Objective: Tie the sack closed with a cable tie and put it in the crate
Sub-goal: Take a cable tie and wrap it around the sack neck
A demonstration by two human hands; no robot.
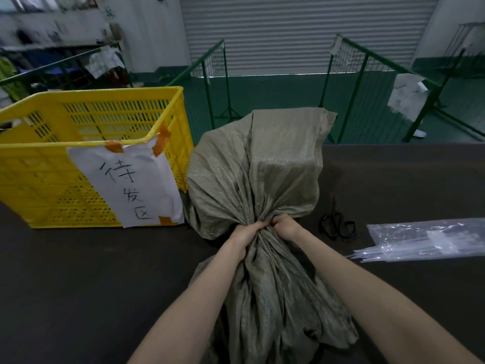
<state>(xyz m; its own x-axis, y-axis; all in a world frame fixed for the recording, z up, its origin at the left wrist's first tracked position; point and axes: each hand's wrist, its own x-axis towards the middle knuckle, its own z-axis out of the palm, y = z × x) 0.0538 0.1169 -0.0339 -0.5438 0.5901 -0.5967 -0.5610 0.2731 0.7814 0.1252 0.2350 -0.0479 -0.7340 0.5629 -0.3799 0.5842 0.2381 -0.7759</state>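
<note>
A grey-green woven sack (257, 164) lies on the dark table (78, 271), its filled end away from me and its loose mouth spread toward me. My left hand (245, 239) and my right hand (286, 227) squeeze the gathered neck of the sack from either side, fingers touching. A yellow slatted crate (78, 143) with a white paper label stands to the left, right beside the sack. A clear plastic bag of pale cable ties (430, 243) lies at the right. No cable tie shows on the neck.
Black scissors (337, 224) lie on the table just right of my right hand. Beyond the table's far edge stand green wire-mesh fences (351, 74) on a green floor, with a roller shutter behind them.
</note>
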